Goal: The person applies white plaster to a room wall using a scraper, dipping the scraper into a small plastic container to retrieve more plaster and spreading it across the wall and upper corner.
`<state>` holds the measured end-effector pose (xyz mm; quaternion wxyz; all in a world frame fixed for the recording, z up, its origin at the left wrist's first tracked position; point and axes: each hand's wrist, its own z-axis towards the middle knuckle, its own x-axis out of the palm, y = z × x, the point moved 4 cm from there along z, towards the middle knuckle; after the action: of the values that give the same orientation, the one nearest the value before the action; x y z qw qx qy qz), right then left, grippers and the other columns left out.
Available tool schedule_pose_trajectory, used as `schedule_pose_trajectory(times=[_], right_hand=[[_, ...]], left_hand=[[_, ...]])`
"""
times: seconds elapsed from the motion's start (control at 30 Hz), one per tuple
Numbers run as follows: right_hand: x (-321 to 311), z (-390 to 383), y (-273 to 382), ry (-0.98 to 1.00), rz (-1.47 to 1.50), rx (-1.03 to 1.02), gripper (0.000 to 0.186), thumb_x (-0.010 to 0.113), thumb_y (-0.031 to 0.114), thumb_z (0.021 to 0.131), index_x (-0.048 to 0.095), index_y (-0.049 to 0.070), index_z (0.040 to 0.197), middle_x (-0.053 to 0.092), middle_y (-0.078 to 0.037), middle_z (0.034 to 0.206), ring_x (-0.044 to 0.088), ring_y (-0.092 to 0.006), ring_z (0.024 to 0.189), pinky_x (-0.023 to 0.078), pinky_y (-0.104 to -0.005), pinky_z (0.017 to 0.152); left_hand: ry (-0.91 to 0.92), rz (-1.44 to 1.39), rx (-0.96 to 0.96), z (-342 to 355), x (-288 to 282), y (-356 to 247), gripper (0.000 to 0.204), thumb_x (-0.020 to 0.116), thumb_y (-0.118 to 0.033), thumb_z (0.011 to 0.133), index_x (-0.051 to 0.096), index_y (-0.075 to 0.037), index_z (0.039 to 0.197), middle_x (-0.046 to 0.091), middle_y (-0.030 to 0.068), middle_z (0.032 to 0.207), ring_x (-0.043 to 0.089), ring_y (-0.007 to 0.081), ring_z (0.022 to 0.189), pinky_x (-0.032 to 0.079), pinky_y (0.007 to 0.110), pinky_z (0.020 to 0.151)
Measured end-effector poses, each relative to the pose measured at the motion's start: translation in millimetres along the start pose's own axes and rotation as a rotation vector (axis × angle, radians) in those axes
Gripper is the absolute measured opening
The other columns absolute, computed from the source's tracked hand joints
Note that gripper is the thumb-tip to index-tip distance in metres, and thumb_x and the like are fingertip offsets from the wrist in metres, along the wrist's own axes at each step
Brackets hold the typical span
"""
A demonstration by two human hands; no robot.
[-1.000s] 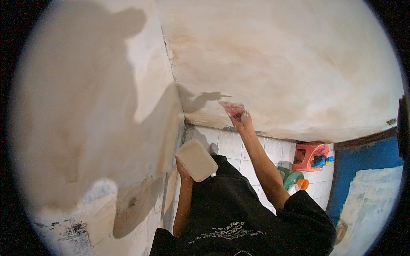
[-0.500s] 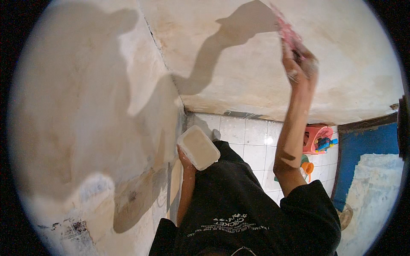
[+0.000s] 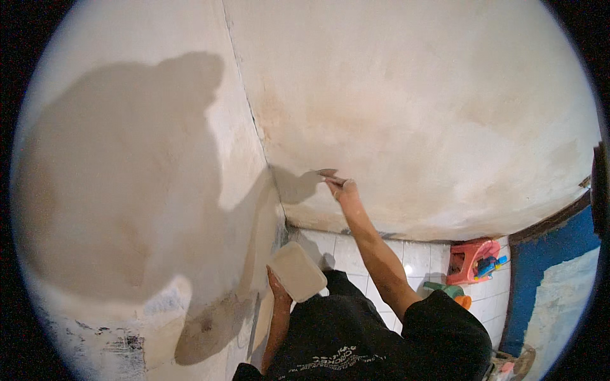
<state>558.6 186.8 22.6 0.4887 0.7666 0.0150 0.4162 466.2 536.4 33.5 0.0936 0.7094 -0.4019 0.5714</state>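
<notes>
My left hand (image 3: 277,284) holds up a pale rectangular tub (image 3: 297,272) by its left side, low in front of my body. Its inside looks smooth and off-white; I cannot tell how full it is. My right hand (image 3: 343,189) grips a thin flat putty scraper (image 3: 328,172), seen nearly edge-on. The scraper is at the lower part of the facing wall (image 3: 432,108), right of the corner. Whether its edge touches the wall is unclear. White smears mark the right hand.
On the left, a second patchy wall (image 3: 127,209) meets the facing wall at a cracked corner line. White floor tiles (image 3: 416,257) lie below. A pink plastic stool (image 3: 464,263), a blue-and-yellow object (image 3: 488,267) and a blue door-like panel (image 3: 540,254) are at the right.
My right hand has come down and leftward from high on the facing wall, with the scraper now near the corner. The tub stays in my left hand, lower in view as the view shifted.
</notes>
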Motion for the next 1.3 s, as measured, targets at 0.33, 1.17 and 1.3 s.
schedule_pose_trajectory(times=[0.33,1.17,1.3], right_hand=[[178.6,-197.5,265.1,0.104,-0.541,-0.445,0.023,0.041,-0.007,0.082,0.045,-0.015,0.103,0.050,-0.022,0.109,0.049,-0.0226,0.100,0.043,-0.0300,0.091],[62.4,-86.6,119.4,-0.109,0.364,0.235,0.019,0.032,-0.009,0.082,0.040,-0.020,0.096,0.049,-0.026,0.099,0.054,-0.0326,0.090,0.051,-0.0344,0.080],[131.8,-178.1,133.3,-0.083,0.448,0.113,0.016,0.035,-0.010,0.081,0.046,-0.016,0.091,0.049,-0.025,0.099,0.052,-0.0348,0.095,0.046,-0.0391,0.089]], left_hand=[[0.084,0.243,0.111,11.9,31.5,-5.2,0.061,0.034,-0.053,0.085,0.038,-0.006,0.124,0.044,0.0134,0.122,0.047,0.0290,0.108,0.040,0.042,0.090],[-0.061,0.106,0.021,-40.6,11.8,-26.9,0.054,0.031,-0.048,0.088,0.039,-0.006,0.121,0.049,0.0119,0.115,0.052,0.0255,0.100,0.045,0.037,0.084],[-0.221,0.090,0.111,-55.2,-58.7,-34.9,0.055,0.032,-0.048,0.088,0.039,-0.005,0.121,0.048,0.0127,0.116,0.050,0.0263,0.102,0.044,0.037,0.085]])
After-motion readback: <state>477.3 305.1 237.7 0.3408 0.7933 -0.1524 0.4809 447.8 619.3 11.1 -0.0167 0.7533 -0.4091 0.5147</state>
